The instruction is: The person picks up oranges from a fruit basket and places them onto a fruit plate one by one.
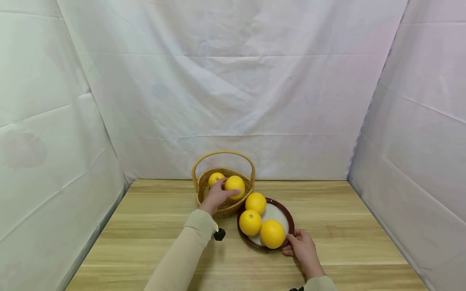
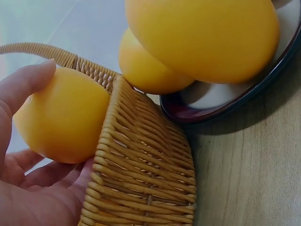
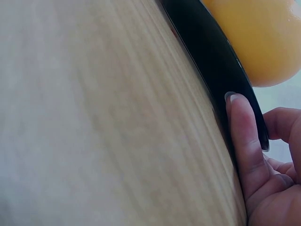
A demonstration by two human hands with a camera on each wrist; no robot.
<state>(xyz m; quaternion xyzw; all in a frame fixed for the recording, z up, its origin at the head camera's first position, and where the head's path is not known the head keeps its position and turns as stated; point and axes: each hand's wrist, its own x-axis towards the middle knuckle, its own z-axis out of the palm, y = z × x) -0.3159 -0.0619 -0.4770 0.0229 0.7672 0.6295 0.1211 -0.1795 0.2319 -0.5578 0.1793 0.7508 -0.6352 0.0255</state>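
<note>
My left hand (image 1: 216, 198) grips an orange (image 1: 234, 186) at the mouth of a wicker basket (image 1: 226, 211) with a tall arched handle. In the left wrist view, thumb and fingers curl round that orange (image 2: 63, 117), right beside the basket's woven rim (image 2: 106, 136). Another orange (image 1: 215, 178) lies in the basket behind the hand. With its thumb and fingers, my right hand (image 1: 304, 248) pinches the dark rim of a round plate (image 1: 291, 220). On its pale surface sit three oranges: one at the back (image 1: 256, 202), one at left (image 1: 250, 222) and one in front (image 1: 272, 234).
All of it stands on a wood-grain table (image 1: 349, 242). White cloth (image 1: 233, 93) hangs behind the table and along both sides. The basket is near the back edge, with the plate close against its right front.
</note>
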